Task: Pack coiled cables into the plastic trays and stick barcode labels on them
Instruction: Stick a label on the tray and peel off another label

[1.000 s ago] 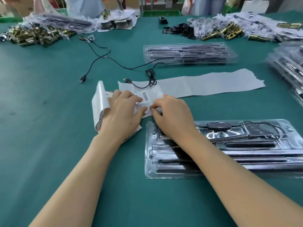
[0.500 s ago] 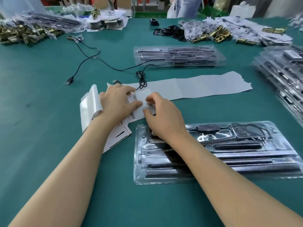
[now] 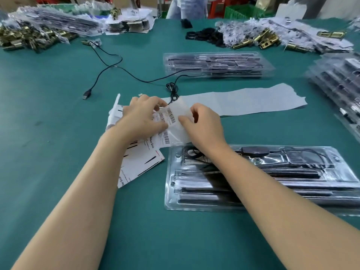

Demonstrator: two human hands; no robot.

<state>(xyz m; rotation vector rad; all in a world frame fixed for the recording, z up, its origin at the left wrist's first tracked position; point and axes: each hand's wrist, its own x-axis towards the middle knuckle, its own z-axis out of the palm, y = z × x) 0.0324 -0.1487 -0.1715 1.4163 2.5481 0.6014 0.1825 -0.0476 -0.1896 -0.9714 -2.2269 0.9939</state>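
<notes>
My left hand (image 3: 143,118) and my right hand (image 3: 202,126) meet over a strip of barcode labels (image 3: 169,121) lifted off the green table. The left thumb and fingers pinch the strip's left side; the right fingertips pinch its backing paper just right of the barcodes. Under the strip lies a printed white card (image 3: 140,164). A clear plastic tray (image 3: 272,178) with black parts and a coiled cable sits at the right, partly under my right forearm. A loose black USB cable (image 3: 116,69) trails across the table behind.
A long strip of used backing paper (image 3: 243,100) lies beyond the hands. A filled tray stack (image 3: 216,64) stands behind it, more trays (image 3: 339,82) at the right edge. Heaps of brass parts (image 3: 29,38) and paper scraps (image 3: 292,34) line the far side.
Both hands have lifted the label strip a little and shifted on it, so more barcodes show between them. The view has moved closer and slightly down.
</notes>
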